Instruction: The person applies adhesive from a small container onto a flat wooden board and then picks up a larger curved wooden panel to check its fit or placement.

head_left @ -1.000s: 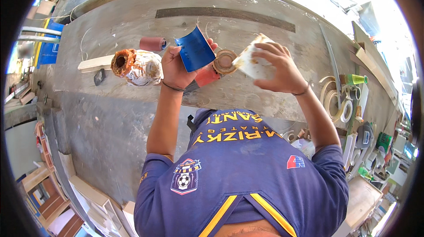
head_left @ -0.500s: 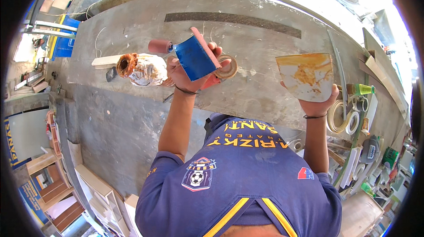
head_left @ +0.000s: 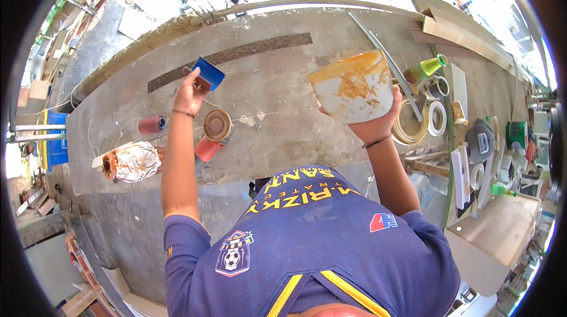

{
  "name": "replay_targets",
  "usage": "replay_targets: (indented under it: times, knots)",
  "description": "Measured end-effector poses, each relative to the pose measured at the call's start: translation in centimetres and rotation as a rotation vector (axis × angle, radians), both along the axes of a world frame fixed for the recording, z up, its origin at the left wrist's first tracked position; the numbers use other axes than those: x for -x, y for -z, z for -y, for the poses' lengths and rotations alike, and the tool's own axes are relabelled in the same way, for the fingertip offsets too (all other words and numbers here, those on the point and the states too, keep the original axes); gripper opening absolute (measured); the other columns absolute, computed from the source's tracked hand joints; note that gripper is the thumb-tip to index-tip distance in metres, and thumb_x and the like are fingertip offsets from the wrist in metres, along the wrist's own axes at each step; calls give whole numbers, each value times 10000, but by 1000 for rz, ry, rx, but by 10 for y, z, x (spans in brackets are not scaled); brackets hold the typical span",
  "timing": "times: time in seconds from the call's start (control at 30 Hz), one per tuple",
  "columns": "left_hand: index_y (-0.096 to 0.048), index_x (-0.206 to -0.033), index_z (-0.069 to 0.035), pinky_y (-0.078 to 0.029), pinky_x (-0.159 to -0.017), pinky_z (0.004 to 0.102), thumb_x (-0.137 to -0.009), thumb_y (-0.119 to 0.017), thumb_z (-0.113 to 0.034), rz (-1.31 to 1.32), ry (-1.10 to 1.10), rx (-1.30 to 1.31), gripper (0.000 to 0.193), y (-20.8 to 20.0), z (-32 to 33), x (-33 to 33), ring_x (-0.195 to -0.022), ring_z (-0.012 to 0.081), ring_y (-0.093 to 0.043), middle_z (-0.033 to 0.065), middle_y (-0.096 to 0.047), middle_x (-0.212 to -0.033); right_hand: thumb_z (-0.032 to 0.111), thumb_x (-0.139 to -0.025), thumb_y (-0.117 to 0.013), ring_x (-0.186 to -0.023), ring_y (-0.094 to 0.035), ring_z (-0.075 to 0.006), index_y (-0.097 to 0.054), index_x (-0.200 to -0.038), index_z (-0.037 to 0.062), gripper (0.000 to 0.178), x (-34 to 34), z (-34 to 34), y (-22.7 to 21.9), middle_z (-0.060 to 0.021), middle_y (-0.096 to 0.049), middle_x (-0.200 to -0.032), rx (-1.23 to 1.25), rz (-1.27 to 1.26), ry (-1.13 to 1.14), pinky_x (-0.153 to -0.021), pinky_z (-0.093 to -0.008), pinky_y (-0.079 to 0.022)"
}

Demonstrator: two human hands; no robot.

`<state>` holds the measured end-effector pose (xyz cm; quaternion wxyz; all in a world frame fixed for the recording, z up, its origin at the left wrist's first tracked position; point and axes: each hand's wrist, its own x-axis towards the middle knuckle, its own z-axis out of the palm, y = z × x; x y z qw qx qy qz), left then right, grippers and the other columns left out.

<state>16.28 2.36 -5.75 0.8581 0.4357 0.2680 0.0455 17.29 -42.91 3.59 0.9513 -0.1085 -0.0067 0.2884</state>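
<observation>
Wrapped bundle: Lies on the surface, lower left of the frame. I judge that a sideways forearm sweep could roll it; the two appear close.
Red-brown roll: Lies above the bundle. Its round shape could let it roll if nudged.
Left hand: Fingers pinched on the blue sheet, upper left of centre. The grip takes one side only; a loose pinch could let the curved sheet swing or drop.
Round tan item: Below the left hand, near a red piece. A low pass could knock it.
Right hand: Fingers spread behind the stained panel, right of centre, reaching both side edges. Tilting could cause slippage. I cannot tell whether the ochre coating is wet; if so, it could smear.
Coiled strip: Beside the right hand. Outward movement could snag it.
</observation>
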Motion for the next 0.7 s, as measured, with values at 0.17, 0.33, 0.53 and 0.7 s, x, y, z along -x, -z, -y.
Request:
replay_targets:
  times: [0.17,0.33,0.53,0.7]
  knots:
    - [-614,-878,-123,-477,-661,315,-808,-722,-291,-160,156,-176,213,43,5,-47,-725,150,-598,30,-628,-817,657,-781,-448,-1303,-370,-350,-403,-1407,206,773,-6,23,4,-80,-395,-1442,310,-91,195,-992,-757,-196]
    - [-627,-875,-128,-446,-649,344,-782,-734,-238,-416,8,-484,179,66,-1,-49,-725,143,-590,17,-641,-842,665,-733,-537,-1326,-335,-347,-373,-1423,215,839,-12,17,16,-68,-381,-1447,349,-42,138,-986,-769,-195]
    - [-626,-976,-51,-471,-722,280,-819,-691,-175,-350,-178,-615,210,95,-35,4,-810,171,-616,83,-645,-951,645,-744,-544,-1350,-289,-360,-349,-1434,226,831,-21,-16,17,-66,-330,-1477,315,-10,-3,-967,-807,-140]
    - [-501,-1178,76,-436,-892,317,-872,-654,-225,192,-447,-700,456,-33,55,99,-1090,216,-555,193,-594,-1100,657,-757,-523,-1356,-277,-370,-338,-1439,232,825,-26,-20,16,-71,-317,-1482,346,26,40,-966,-811,-130]
